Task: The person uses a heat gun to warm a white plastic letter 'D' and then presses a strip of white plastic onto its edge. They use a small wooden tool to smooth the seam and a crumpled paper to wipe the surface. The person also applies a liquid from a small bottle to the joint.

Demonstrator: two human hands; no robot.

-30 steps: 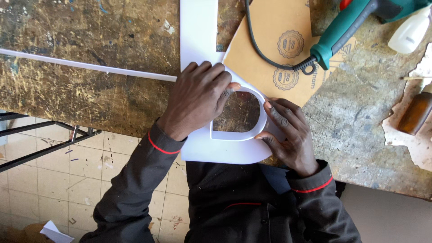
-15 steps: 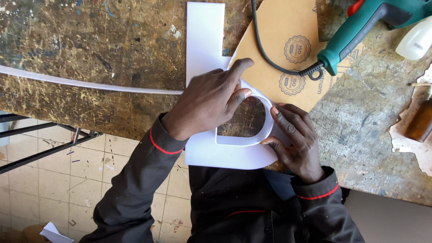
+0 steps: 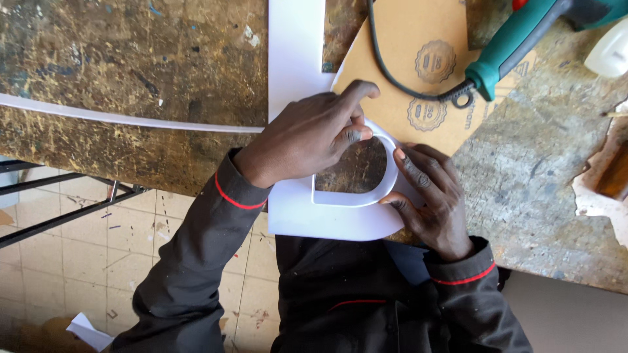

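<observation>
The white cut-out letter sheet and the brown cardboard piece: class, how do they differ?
The white cut-out letter sheet is plain, with a curved opening, and both hands press it. The brown cardboard piece bears round stamps, and a black cable crosses it. Both lie flat on the worn workbench.

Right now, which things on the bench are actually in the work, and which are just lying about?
In hand:
- white cut-out sheet, with a curved strip around its hole
- left hand, pressing on the sheet
- right hand, fingers on the curve

Lying about:
- brown card
- green power tool with black cord
- white bottle
- long white strip
- workbench
</observation>
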